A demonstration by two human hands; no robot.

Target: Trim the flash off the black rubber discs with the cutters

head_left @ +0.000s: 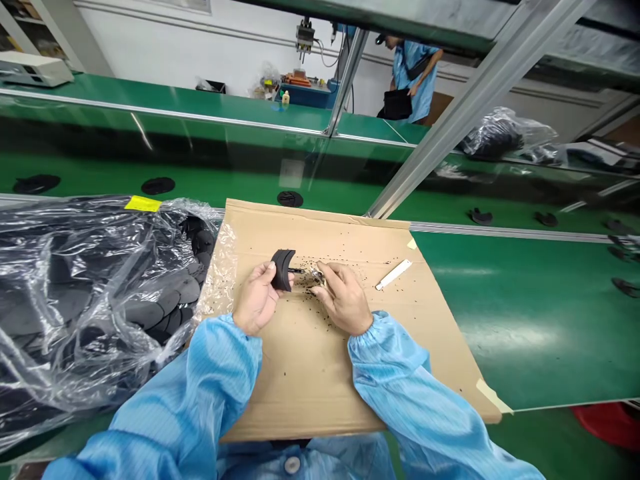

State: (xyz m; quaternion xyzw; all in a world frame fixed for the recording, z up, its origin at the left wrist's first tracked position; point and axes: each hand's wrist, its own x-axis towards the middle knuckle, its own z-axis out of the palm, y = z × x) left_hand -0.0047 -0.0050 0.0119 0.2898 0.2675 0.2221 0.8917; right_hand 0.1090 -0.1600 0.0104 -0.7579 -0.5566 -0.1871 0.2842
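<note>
Part (283, 270), black and curved, is held in the grip of the left hand (257, 297) above the cardboard sheet (295, 387). Small metal tool (317, 275) is gripped by the right hand (346, 298) above it. Black bits (311, 280) are scattered there; flat black pieces (167, 300) are bagged to its left.

My left hand (257, 297) lost some of its fingers behind the black curved part (283, 270) it held. My right hand (346, 298) covered much of the metal tool (318, 275) in its grip, so I couldn't tell its kind. The black specks (308, 283) were too small to make out. The left edge cut off the plastic bag (75, 300), the right edge a red object (607, 424). The overhead shelf (430, 23) partly hid a person (423, 77).
</note>
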